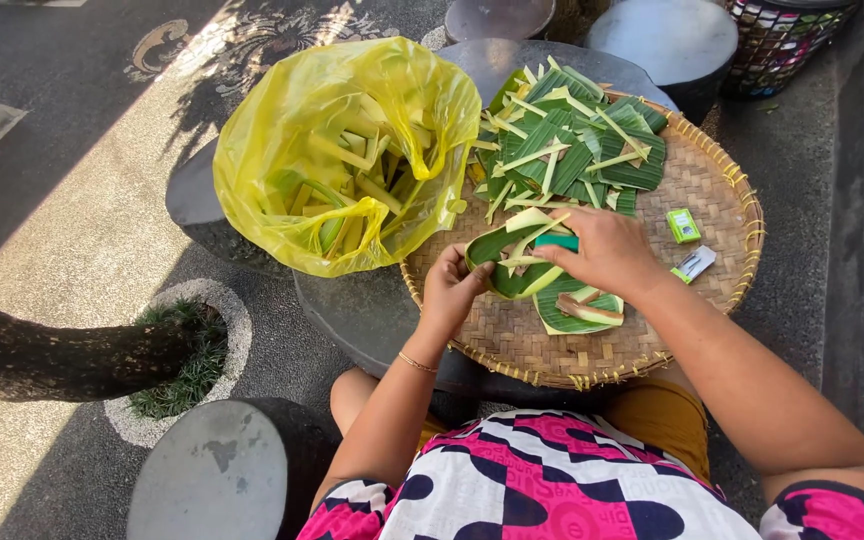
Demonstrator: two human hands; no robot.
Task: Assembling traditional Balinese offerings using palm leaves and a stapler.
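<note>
Pinched in my left hand (449, 285) is the near end of a folded green leaf piece (508, 262) over the woven tray (722, 180), its length running right toward my closer right hand (602, 250), which clasps a small green stapler-like tool (556, 242) whose tip stays hidden.

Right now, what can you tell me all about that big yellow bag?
The yellow plastic bag is thin, shiny and see-through, crumpled, with its mouth open upward. Pale green and yellowish leaf strips fill it. It sits on a dark round stone stool, in sunlight, and leans against the rim of the woven tray at its right. No hand touches it.
</note>
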